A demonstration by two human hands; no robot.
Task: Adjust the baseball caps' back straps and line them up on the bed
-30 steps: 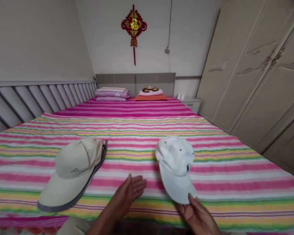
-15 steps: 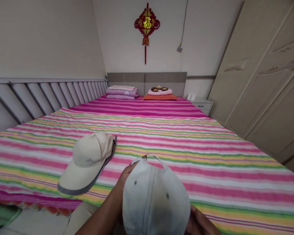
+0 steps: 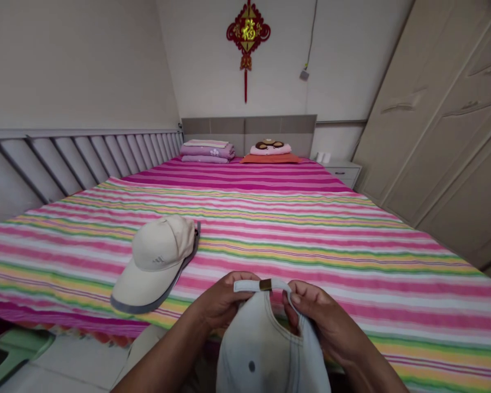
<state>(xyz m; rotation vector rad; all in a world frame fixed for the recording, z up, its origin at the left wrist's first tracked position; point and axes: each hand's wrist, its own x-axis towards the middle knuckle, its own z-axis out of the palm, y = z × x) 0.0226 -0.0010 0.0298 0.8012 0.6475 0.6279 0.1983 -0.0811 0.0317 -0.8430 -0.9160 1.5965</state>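
A pale blue-white baseball cap is held between my hands at the bottom of the head view, with its back opening towards the bed. My left hand pinches the free end of the cap's adjustment strap, left of a brass-coloured buckle. My right hand grips the strap's other side, where it joins the crown. The cap's brim is out of sight. To the left, a cream cap with a grey-edged brim lies on the striped bedsheet.
Folded purple bedding and a pink folded pile sit by the headboard. A metal rail runs along the left. A wardrobe and nightstand stand right. A green stool is at lower left.
Both hands have moved up from the cap's sides to its back strap. The cap has turned and lowered, so its back opening and buckle now show more plainly. The view has shifted slightly.
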